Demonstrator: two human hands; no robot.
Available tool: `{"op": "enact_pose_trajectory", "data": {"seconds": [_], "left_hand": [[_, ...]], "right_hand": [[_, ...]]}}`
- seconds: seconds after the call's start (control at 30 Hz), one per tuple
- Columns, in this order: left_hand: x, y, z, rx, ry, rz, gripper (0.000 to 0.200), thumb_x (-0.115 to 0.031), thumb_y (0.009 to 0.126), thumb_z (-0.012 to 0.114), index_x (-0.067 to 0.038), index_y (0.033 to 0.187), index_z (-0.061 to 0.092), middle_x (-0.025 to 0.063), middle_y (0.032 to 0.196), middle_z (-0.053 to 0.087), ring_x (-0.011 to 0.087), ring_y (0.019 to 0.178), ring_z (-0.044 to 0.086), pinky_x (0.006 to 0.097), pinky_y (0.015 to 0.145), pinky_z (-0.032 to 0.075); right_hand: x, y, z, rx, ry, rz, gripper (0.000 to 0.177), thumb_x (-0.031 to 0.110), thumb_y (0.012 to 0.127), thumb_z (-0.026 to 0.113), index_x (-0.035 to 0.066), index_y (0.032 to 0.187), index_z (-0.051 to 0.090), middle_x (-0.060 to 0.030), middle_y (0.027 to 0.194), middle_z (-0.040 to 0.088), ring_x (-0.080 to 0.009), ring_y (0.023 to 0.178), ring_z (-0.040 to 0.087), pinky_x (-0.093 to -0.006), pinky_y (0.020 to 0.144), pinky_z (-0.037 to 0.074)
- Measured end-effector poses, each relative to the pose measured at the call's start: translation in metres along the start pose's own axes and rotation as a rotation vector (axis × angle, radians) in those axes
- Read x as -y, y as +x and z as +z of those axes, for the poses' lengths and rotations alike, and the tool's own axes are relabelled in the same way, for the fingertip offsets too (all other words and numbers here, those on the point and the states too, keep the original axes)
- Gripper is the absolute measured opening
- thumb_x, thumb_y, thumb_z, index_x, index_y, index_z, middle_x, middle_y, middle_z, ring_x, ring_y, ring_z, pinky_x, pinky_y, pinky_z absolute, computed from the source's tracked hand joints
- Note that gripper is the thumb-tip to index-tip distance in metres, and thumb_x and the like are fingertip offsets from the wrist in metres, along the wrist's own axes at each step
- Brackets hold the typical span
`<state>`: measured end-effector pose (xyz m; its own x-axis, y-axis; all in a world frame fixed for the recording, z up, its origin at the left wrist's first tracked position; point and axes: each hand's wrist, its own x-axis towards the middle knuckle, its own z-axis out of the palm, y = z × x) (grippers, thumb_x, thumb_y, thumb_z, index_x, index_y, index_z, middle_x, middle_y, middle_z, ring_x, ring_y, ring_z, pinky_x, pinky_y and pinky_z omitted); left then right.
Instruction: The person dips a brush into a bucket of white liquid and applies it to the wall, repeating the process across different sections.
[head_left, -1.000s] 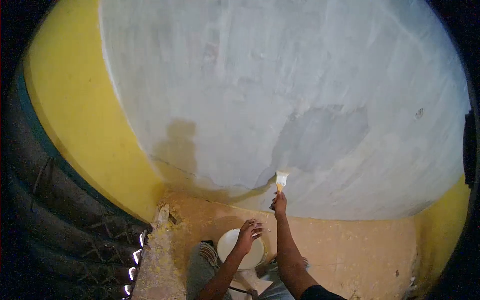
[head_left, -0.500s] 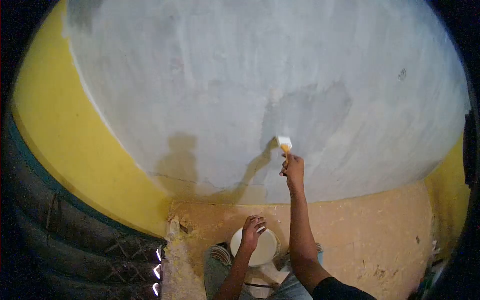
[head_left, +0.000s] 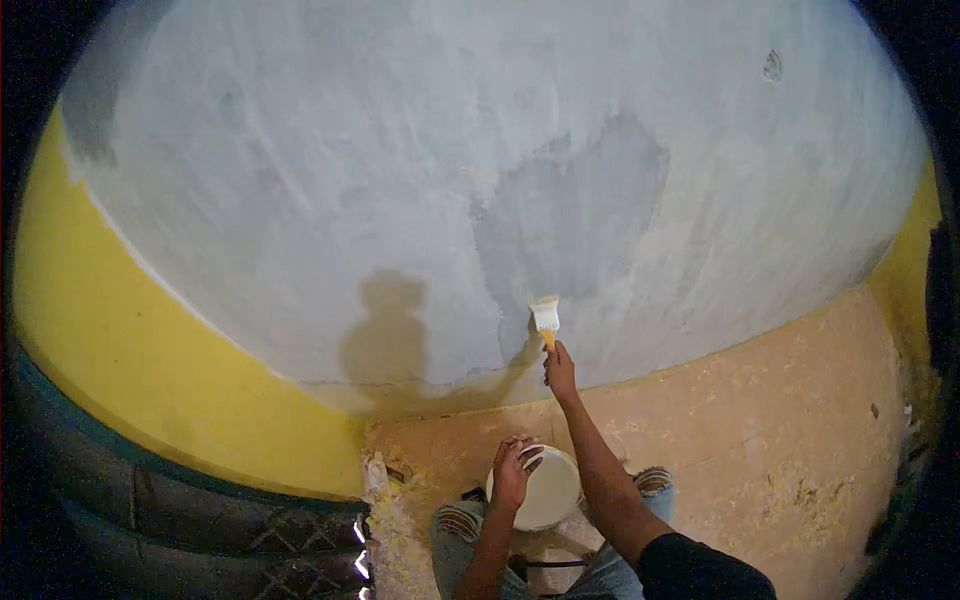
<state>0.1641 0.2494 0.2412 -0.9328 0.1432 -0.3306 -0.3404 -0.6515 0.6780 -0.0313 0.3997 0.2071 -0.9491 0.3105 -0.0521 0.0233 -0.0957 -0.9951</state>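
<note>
My right hand (head_left: 560, 371) is closed around the yellow handle of a paintbrush (head_left: 545, 314). The brush's white-coated head points up, its bristles at the lower part of the grey-white wall (head_left: 330, 180). A darker grey patch (head_left: 590, 205) spreads on the wall just above the brush. Below, my left hand (head_left: 512, 474) rests at the left rim of a round bucket (head_left: 552, 497) of whitish paint, fingers curled over the edge. The bucket stands between my knees.
A yellow wall (head_left: 150, 340) borders the grey-white one on the left. The tan floor (head_left: 730, 440) bears paint specks and debris. At lower left is a dark metal grille (head_left: 290, 540). My shadow (head_left: 388, 330) falls on the wall.
My right hand has brought the brush lower on the wall, and its head is now tipped up. The view has shifted; my left hand stays at the bucket's rim.
</note>
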Motion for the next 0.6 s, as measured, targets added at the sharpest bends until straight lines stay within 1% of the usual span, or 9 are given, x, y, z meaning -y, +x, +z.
{"op": "enact_pose_trajectory", "data": {"seconds": [0.1, 0.17, 0.2, 0.27, 0.3, 0.37, 0.43, 0.53, 0.6], "left_hand": [[0.003, 0.006, -0.005, 0.015, -0.032, -0.002, 0.019, -0.021, 0.092, 0.057, -0.016, 0.11, 0.055, 0.0097, 0.107, 0.063, 0.0294, 0.102, 0.061, 0.0456, 0.089, 0.047], [0.003, 0.004, -0.009, 0.008, -0.009, 0.001, 0.019, -0.021, 0.093, 0.057, -0.016, 0.111, 0.055, 0.0098, 0.108, 0.063, 0.0294, 0.103, 0.06, 0.0457, 0.089, 0.047], [0.005, 0.004, -0.009, 0.0, 0.005, 0.003, 0.019, -0.021, 0.093, 0.057, -0.016, 0.111, 0.055, 0.0098, 0.109, 0.062, 0.0295, 0.104, 0.06, 0.0459, 0.09, 0.047], [0.004, 0.001, -0.008, -0.003, 0.011, -0.01, 0.019, -0.021, 0.093, 0.056, -0.014, 0.111, 0.054, 0.0102, 0.11, 0.062, 0.028, 0.103, 0.06, 0.0435, 0.088, 0.047], [0.004, 0.0, -0.005, -0.011, 0.013, -0.019, 0.02, -0.021, 0.093, 0.055, -0.012, 0.111, 0.053, 0.0106, 0.11, 0.061, 0.0265, 0.102, 0.06, 0.041, 0.087, 0.047], [0.009, 0.004, -0.001, -0.003, 0.006, -0.032, 0.019, -0.02, 0.093, 0.055, -0.012, 0.111, 0.053, 0.0108, 0.11, 0.061, 0.0267, 0.102, 0.06, 0.0416, 0.087, 0.047], [0.012, 0.004, 0.0, 0.009, -0.013, -0.04, 0.019, -0.02, 0.093, 0.055, -0.012, 0.111, 0.053, 0.011, 0.111, 0.06, 0.0269, 0.102, 0.06, 0.0421, 0.087, 0.047], [0.009, 0.002, 0.006, 0.023, -0.047, -0.025, 0.018, -0.019, 0.093, 0.056, -0.013, 0.11, 0.053, 0.0118, 0.113, 0.059, 0.0276, 0.103, 0.059, 0.0431, 0.088, 0.047], [0.007, 0.0, 0.011, 0.027, -0.058, -0.057, 0.018, -0.019, 0.093, 0.055, -0.013, 0.11, 0.053, 0.0118, 0.114, 0.059, 0.0275, 0.104, 0.058, 0.0438, 0.09, 0.046]], "right_hand": [[-0.033, -0.005, -0.007, -0.016, -0.067, 0.021, 0.032, 0.043, 0.096, 0.046, 0.012, 0.098, 0.054, 0.0016, 0.054, 0.044, -0.0104, 0.041, 0.041, -0.0279, 0.037, 0.036], [-0.049, -0.017, -0.01, 0.023, -0.012, 0.202, 0.031, 0.04, 0.097, 0.045, 0.01, 0.094, 0.054, 0.0011, 0.055, 0.04, -0.0095, 0.04, 0.037, -0.0271, 0.035, 0.036], [-0.064, -0.02, -0.015, 0.018, -0.005, 0.206, 0.031, 0.04, 0.097, 0.045, 0.01, 0.094, 0.054, 0.0011, 0.055, 0.04, -0.0095, 0.04, 0.037, -0.0271, 0.035, 0.036], [-0.081, -0.023, -0.021, 0.065, 0.032, 0.344, 0.031, 0.036, 0.095, 0.049, 0.006, 0.089, 0.058, -0.0012, 0.054, 0.044, -0.0115, 0.04, 0.043, -0.0283, 0.035, 0.037], [-0.084, -0.02, -0.023, 0.058, 0.038, 0.345, 0.031, 0.036, 0.095, 0.049, 0.006, 0.089, 0.058, -0.0012, 0.054, 0.044, -0.0115, 0.04, 0.043, -0.0283, 0.035, 0.037], [-0.086, -0.013, -0.031, -0.019, -0.087, 0.243, 0.031, 0.03, 0.091, 0.052, 0.002, 0.083, 0.062, -0.0047, 0.052, 0.049, -0.015, 0.04, 0.049, -0.0299, 0.036, 0.039], [-0.061, 0.01, -0.029, -0.112, -0.223, 0.081, 0.031, 0.027, 0.089, 0.054, -0.001, 0.08, 0.064, -0.0075, 0.052, 0.052, -0.0178, 0.041, 0.053, -0.0313, 0.036, 0.041], [0.091, 0.014, -0.031, -0.045, -0.069, 0.123, 0.033, 0.028, 0.089, 0.054, -0.003, 0.08, 0.062, -0.0061, 0.051, 0.049, -0.0171, 0.038, 0.048, -0.0308, 0.037, 0.041], [0.158, 0.0, -0.032, -0.012, 0.008, 0.143, 0.034, 0.029, 0.09, 0.054, -0.003, 0.081, 0.062, -0.0052, 0.052, 0.048, -0.0159, 0.037, 0.047, -0.0302, 0.037, 0.041]]}}
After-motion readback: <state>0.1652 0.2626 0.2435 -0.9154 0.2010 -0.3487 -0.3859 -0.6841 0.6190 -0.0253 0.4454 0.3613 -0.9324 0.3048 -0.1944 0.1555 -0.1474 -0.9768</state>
